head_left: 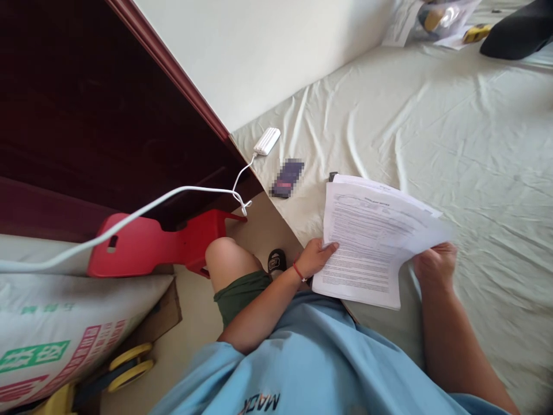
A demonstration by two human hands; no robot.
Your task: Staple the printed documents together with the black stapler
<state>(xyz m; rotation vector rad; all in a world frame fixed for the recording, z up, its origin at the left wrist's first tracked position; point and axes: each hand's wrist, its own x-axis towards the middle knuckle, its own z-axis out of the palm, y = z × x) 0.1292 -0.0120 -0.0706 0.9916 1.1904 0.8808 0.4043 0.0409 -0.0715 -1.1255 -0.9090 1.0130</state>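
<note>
Single head view, looks steeply down and forward from above the person's chest, close over bed (453, 144) edge and floor (194, 311).

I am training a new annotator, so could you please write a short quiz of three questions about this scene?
1. True or false: both hands grip the stack of papers.
2. What lies nearest the white power bank on the sheet: A) blurred dark card, B) red stool, C) printed sack?
3. What is on the wrist of the left hand?

Key: 1 true, the right hand too. 2 A. 3 A red band.
</note>
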